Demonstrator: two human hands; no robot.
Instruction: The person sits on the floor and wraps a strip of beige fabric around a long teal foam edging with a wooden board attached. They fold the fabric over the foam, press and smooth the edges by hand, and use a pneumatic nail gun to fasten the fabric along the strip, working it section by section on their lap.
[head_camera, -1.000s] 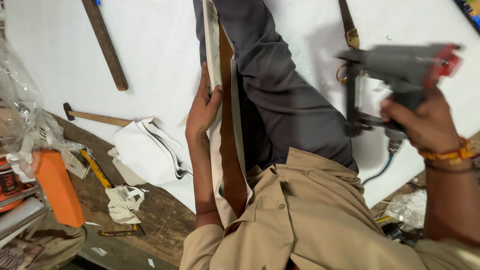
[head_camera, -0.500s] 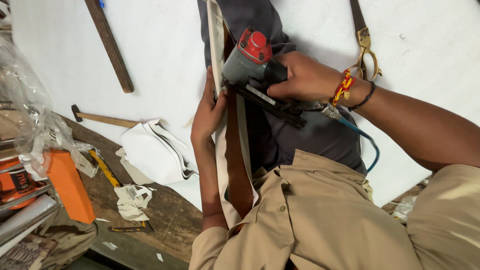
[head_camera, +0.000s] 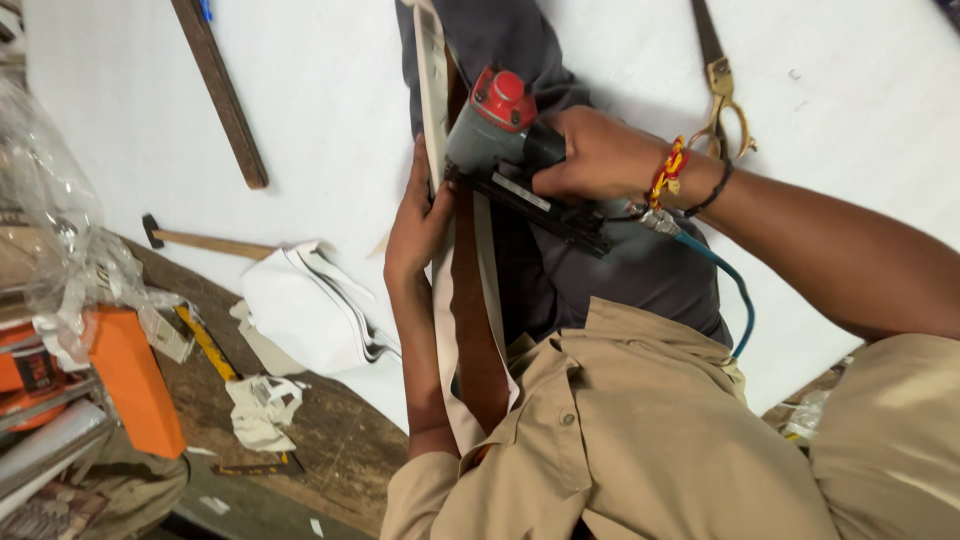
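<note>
Nail gun pressed to a wooden strip, both my hands on the job.

My right hand (head_camera: 590, 155) is clamped around the nail gun (head_camera: 505, 140), grey with a red cap, its nose set against the upper part of the strip (head_camera: 470, 300), a long brown wooden piece with white fabric along its edges that runs down across my lap. My left hand (head_camera: 415, 225) is wrapped on the strip's left edge, just below the gun's nose, fingers closed on it. A blue hose (head_camera: 735, 300) trails from the gun past my wrist. On the white counter (head_camera: 320, 120) I see scissors (head_camera: 725, 90) near my right forearm, a hammer (head_camera: 205, 240) and a dark wooden slat (head_camera: 220, 90) well off to the left.
</note>
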